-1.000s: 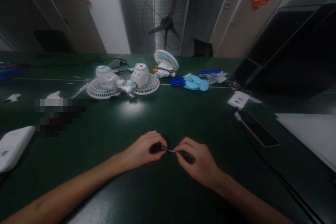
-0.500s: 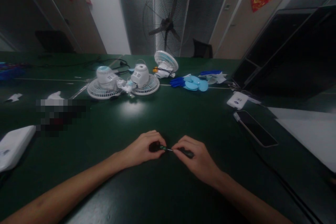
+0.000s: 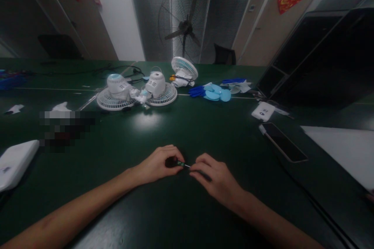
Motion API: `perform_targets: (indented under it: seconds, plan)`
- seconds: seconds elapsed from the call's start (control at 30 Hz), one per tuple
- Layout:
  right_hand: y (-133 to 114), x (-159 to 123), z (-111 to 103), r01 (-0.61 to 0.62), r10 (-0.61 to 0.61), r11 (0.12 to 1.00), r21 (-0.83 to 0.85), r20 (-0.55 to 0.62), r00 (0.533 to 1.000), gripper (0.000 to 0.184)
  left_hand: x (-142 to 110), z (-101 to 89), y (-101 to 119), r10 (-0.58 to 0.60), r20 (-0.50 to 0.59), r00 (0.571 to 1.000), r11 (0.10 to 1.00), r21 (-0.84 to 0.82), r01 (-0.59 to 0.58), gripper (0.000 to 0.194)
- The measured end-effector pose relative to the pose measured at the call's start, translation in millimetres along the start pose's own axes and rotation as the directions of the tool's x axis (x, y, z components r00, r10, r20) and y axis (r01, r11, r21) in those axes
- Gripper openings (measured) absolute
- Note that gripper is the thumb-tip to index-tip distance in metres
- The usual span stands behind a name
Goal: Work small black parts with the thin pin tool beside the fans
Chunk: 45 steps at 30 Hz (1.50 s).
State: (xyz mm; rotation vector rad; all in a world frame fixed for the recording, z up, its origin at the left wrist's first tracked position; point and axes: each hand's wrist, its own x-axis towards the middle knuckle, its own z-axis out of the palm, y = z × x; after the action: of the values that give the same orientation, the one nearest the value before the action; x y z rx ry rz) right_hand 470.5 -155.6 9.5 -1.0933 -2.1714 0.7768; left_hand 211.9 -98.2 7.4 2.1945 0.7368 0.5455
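One green piece [image 3: 180, 163], part-hidden in left fingers [image 3: 177, 155], tool [image 3: 205, 175] mostly covered

Cannot see whole: tiny green piece [image 3: 180, 163], partly covered by left hand [image 3: 157, 163]; tool [image 3: 187, 166], mostly inside right hand [image 3: 219, 178]; white case [image 3: 19, 159], cut off at left edge.

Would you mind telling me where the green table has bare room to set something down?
Bare table lies between the left hand and the white fans, and between the right hand and the phone. It is crowded farther back, around the fans and light-blue pieces.
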Motion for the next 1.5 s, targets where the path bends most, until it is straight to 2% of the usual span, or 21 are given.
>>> perform_targets:
  seconds: [0.07,0.13,0.23,0.37,0.53,0.73,0.8,1.03,1.17,1.2,1.27,1.33,1.5]
  plan:
    - [-1.8,2.8,-2.5,-0.103,0.103,0.991,0.09,0.01,0.995,0.009,-0.2,-0.2,-1.2,0.007,0.002,1.0,1.0,-0.001,-0.007,0.014]
    - [-4.4,6.9,-5.4,-0.242,0.24,0.946,0.217,0.037,0.97,0.006,-0.3,-0.4,-1.9,0.01,0.002,1.0,1.0,-0.004,-0.01,0.014]
    - [-7.1,11.5,-6.3,-0.336,0.33,0.873,0.353,0.078,0.941,0.007,0.0,-0.1,-2.4,0.01,0.004,1.0,1.0,-0.001,-0.01,0.014]
    - [-6.5,11.0,-0.3,-0.313,0.311,0.861,0.401,0.072,0.948,0.01,0.4,2.0,-3.1,0.025,0.021,0.999,1.0,0.003,-0.025,0.015]
    - [-2.8,8.1,2.6,-0.277,0.301,0.907,0.318,-0.028,0.953,0.011,-0.4,2.0,0.1,0.029,0.02,0.999,1.0,0.008,-0.029,0.015]
    - [-1.5,5.3,-6.0,-0.274,0.296,0.92,0.279,-0.039,0.954,0.013,-8.9,-14.9,10.5,0.034,0.099,0.995,0.999,-0.046,-0.03,0.034]
    - [-0.8,3.9,-8.8,-0.283,0.305,0.918,0.276,-0.038,0.952,0.013,-12.3,-20.5,9.8,0.024,0.137,0.99,0.998,-0.054,-0.017,0.034]
    - [12.6,1.3,-24.5,-0.281,0.304,0.938,0.201,-0.091,0.948,0.015,-19.0,-36.4,-7.8,0.021,0.166,0.986,1.0,-0.01,-0.02,0.032]
    - [30.4,2.5,-47.2,-0.294,0.312,0.948,0.121,-0.179,0.933,0.022,-24.1,-58.8,-30.7,-0.011,0.063,0.998,0.997,0.081,0.006,0.03]
    - [36.3,3.3,-54.1,-0.305,0.32,0.947,0.098,-0.218,0.922,0.024,-25.8,-65.8,-37.2,-0.022,0.025,0.999,0.996,0.09,0.019,0.029]
    - [49.7,6.4,-69.1,-0.356,0.363,0.931,0.086,-0.35,0.864,0.03,-30.1,-79.7,-49.3,-0.056,-0.038,0.998,0.993,0.106,0.059,0.028]
    - [64.5,13.3,-85.8,-0.428,0.43,0.895,0.126,-0.499,0.752,0.034,-35.4,-92.6,-59.5,-0.11,-0.094,0.989,0.983,0.136,0.122,0.029]
    - [99.2,51.7,-132.4,-0.444,0.412,0.884,0.147,-0.694,0.591,0.043,-52.9,-119.4,-85.2,-0.24,-0.28,0.93,0.916,0.251,0.312,0.036]
